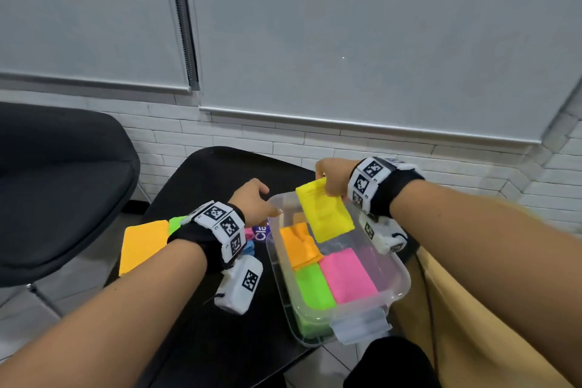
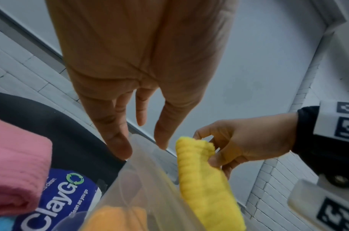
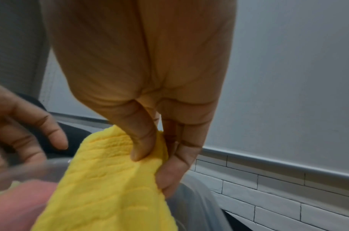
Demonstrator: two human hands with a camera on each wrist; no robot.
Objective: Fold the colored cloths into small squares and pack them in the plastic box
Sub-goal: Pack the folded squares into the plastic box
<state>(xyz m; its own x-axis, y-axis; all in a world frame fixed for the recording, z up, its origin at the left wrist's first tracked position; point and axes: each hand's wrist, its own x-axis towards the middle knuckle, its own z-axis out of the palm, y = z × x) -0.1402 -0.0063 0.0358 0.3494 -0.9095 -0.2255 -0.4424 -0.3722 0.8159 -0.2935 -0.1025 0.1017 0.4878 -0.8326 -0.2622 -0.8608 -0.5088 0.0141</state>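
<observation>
At the far left of the dark table [image 1: 201, 340], an orange cloth [image 1: 143, 246] lies flat and not yet packed, with bits of green, pink and blue cloth peeking out beside the wrist. The left hand [image 1: 253, 201] holds nothing; its relaxed fingers reach to the far left corner of the plastic box [image 1: 398, 285], seemingly to steady it. Inside the box, folded orange, green and pink squares fill three quarters, leaving the far right quarter open. Over that gap the right hand [image 1: 333, 178] pinches the folded yellow cloth [image 1: 324, 213] at its far edge, thumb on top and fingers beneath, so the square hangs tilted toward the near side. The cloth looks light, soft and floppy, likely to unfold if gripped by one layer, so pinching all layers at the folded edge seems wisest. The box walls are thin and clear, room above is open, and the remaining slot looks snug, so the square should go down flat.
</observation>
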